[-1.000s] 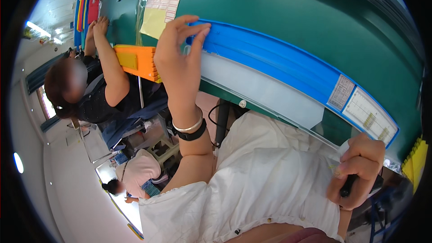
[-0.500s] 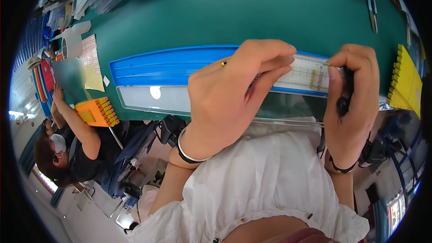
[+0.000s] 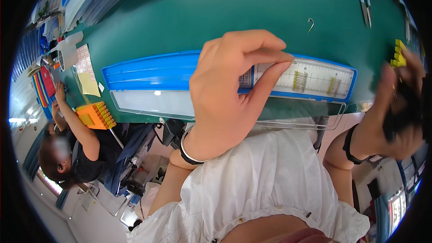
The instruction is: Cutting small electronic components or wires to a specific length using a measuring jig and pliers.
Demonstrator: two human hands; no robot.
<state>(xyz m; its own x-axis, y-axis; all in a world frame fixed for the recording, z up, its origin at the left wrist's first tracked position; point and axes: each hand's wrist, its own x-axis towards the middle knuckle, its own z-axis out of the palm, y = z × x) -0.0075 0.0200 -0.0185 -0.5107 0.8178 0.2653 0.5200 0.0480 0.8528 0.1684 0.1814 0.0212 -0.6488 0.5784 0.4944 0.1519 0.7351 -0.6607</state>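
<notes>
My left hand (image 3: 238,92) reaches over a long, narrow blue case (image 3: 153,72), its thumb and forefinger pinched together. Something thin and tiny shows at those fingertips, too small to name. Inside the case, beside the hand, a white ruled strip (image 3: 315,75) carries two rows of fine wire-like pieces (image 3: 300,82). The case's clear lid (image 3: 148,103) lies folded toward me. At the far right my right hand (image 3: 382,121) is smeared by motion, close to a yellow ridged block (image 3: 398,54). A dark blurred shape lies against that hand, and its fingers are unclear.
A small fish hook (image 3: 310,24) lies on the green table (image 3: 202,9) beyond the case. Scissors (image 3: 363,2) rest at the back right. Clear plastic sleeves (image 3: 108,0) are stacked back left. A co-worker (image 3: 76,153) sits at left near an orange block (image 3: 95,116).
My right hand has moved from the case's right end out toward the yellow block. My left hand stays pinched over the case. The hook on the table now shows, and the view has shifted slightly.
</notes>
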